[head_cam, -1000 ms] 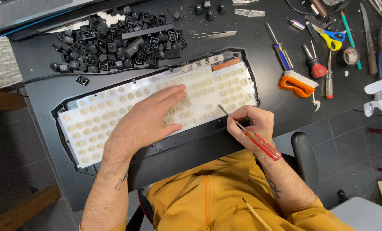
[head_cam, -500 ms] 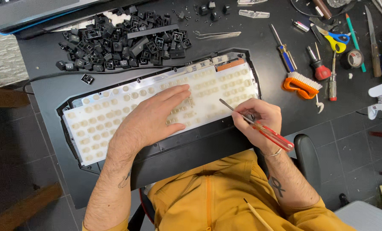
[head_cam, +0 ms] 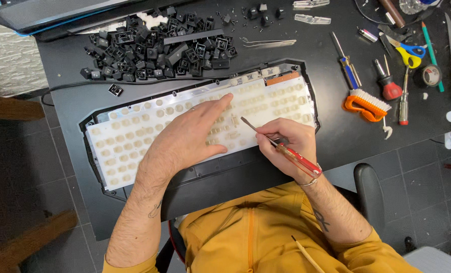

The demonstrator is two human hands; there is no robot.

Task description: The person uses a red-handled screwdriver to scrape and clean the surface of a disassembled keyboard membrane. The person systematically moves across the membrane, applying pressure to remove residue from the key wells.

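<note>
A black keyboard [head_cam: 109, 119] lies on the dark desk with its keycaps off, showing a white sheet of round domes [head_cam: 134, 136]. My left hand [head_cam: 190, 136] rests flat on the middle of that sheet, fingers spread toward the upper right. My right hand [head_cam: 291, 144] grips a red-handled screwdriver [head_cam: 298, 159] like a pen. Its metal tip [head_cam: 244, 120] touches the white sheet just right of my left fingers.
A heap of black keycaps [head_cam: 154, 48] lies behind the keyboard, one loose cap [head_cam: 115, 90] at its left. Right of it are an orange brush [head_cam: 366, 105], screwdrivers [head_cam: 345, 64], yellow-handled scissors [head_cam: 405, 50], tape [head_cam: 430, 75] and tweezers [head_cam: 268, 43]. The desk's front edge is at my lap.
My right hand has shifted slightly left with the screwdriver, bringing its tip closer to my left fingers. My left hand stays flat on the dome sheet.
</note>
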